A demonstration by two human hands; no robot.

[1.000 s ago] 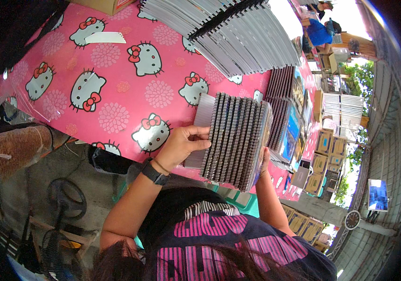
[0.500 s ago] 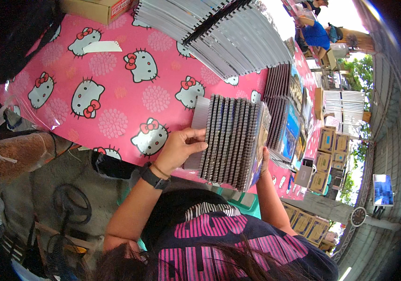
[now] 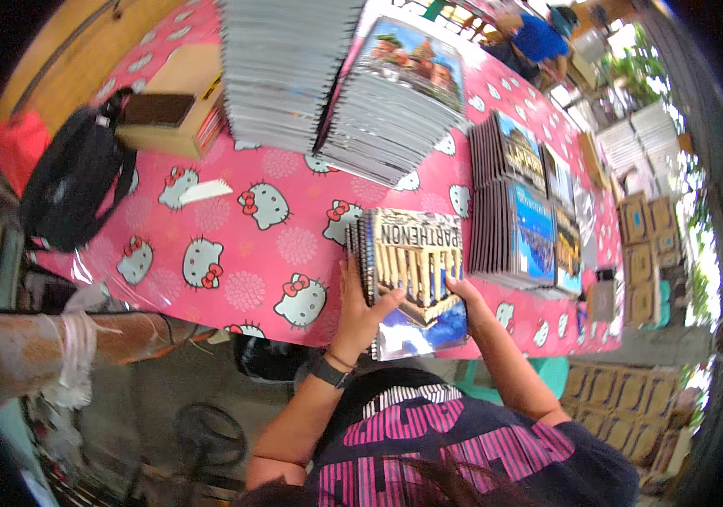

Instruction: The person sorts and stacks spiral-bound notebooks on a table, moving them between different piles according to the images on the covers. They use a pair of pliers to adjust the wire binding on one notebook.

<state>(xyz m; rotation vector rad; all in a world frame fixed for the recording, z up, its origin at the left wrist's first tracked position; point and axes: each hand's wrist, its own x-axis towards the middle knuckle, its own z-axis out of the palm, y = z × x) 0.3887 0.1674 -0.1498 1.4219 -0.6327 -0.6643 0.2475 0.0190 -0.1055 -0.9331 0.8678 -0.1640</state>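
I hold a small stack of spiral-bound notebooks point(image 3: 419, 317) above the near edge of the pink table. The top cover pictures a columned stone temple. My left hand point(image 3: 360, 314) grips the coil-bound side, its thumb resting on the cover. On the opposite side, my right hand point(image 3: 468, 302) closes around the edge, thumb on top; its other fingers are hidden beneath. To the right, other spiral notebooks with photo covers point(image 3: 532, 232) sit in neat stacks. Tall piles of larger spiral-bound books point(image 3: 391, 127) rise beyond my hands, one topped by a picture of a domed building.
The pink tablecloth point(image 3: 243, 283) has a cartoon cat pattern. A white paper strip point(image 3: 206, 192), a cardboard box point(image 3: 201, 114) and a black bag point(image 3: 74, 182) are at left. A person in blue point(image 3: 539, 38) is at the far right, and brown cartons point(image 3: 623, 406) are stacked at right.
The stack has tipped from showing its coil bindings to showing its top cover. My left thumb has moved onto that cover. The view has shifted, bringing more of the table's left side into sight.
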